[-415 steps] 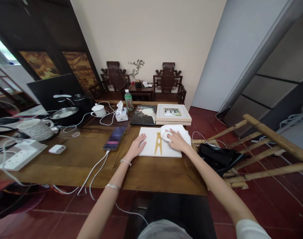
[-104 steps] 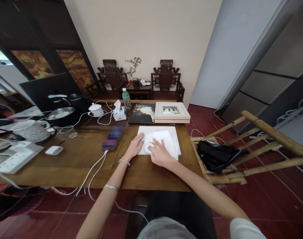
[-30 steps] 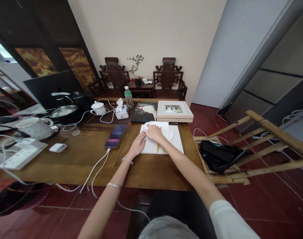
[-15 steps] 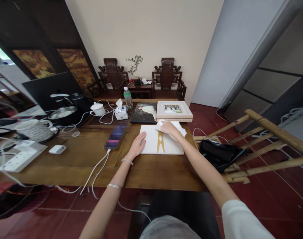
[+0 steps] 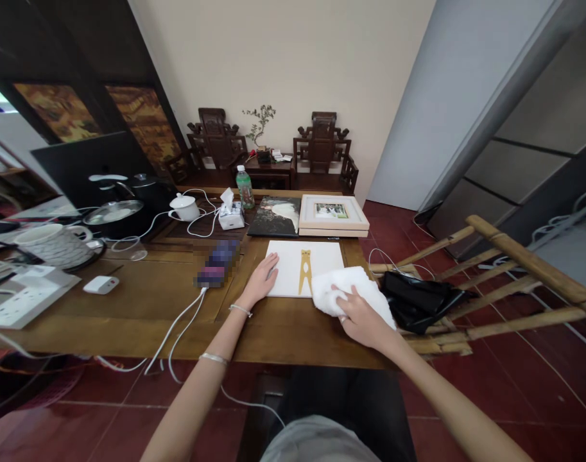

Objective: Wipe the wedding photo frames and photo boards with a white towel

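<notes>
Brown wooden tabletop (image 5: 177,327) holds a flat white board (image 5: 284,266) bearing a yellow figure (image 5: 305,256). At the board's nine o'clock edge the left hand (image 5: 262,280) rests spread, gripping nothing; at four o'clock the right hand (image 5: 362,316) clutches a white cloth (image 5: 328,290). Toward one o'clock lies a framed photo (image 5: 334,215).

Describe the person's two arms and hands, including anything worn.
The left hand and right hand are ungloved, with no sleeves in view. At the left wrist is a thin pale bracelet, with a silvery band farther up. The right hand seems to wear a ring; its wrist is bare.
</notes>
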Available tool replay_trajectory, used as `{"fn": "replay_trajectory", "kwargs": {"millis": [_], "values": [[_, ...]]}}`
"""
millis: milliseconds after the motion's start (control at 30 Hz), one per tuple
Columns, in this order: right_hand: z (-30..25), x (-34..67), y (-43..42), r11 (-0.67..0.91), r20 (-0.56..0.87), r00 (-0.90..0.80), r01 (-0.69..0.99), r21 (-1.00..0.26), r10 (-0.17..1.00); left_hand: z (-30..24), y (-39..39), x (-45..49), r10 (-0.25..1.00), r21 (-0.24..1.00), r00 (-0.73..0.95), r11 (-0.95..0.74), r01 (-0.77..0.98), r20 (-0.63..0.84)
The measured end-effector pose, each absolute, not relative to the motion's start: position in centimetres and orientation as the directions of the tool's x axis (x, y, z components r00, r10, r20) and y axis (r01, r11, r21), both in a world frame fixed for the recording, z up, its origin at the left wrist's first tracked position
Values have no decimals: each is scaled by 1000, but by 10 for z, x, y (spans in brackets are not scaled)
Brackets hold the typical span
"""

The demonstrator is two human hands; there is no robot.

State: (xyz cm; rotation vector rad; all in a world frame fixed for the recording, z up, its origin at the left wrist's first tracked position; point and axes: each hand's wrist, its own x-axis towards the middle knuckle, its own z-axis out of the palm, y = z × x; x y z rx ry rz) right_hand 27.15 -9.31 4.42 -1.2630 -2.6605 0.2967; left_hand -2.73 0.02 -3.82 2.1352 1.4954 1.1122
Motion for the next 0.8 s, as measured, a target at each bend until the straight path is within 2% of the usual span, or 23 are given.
{"fn": "replay_trajectory", "kwargs": {"millis": [167, 467, 600, 800], "values": [[53, 263, -61, 538, 10, -549, 815, -214, 835, -37, 1, -28, 897, 627, 163, -408, 663, 411], [60, 238, 34, 422, 74, -416, 889, -177, 906, -32, -2, -30, 906, 629, 178, -398, 668, 384], [51, 235, 18, 450, 101, -438, 877, -169, 893, -31, -3, -30, 905, 629, 179, -401, 666, 387], [41, 251, -56, 588, 81, -583, 791, -170, 808, -32, -2, -29, 906, 627, 175, -396, 671, 384]]}}
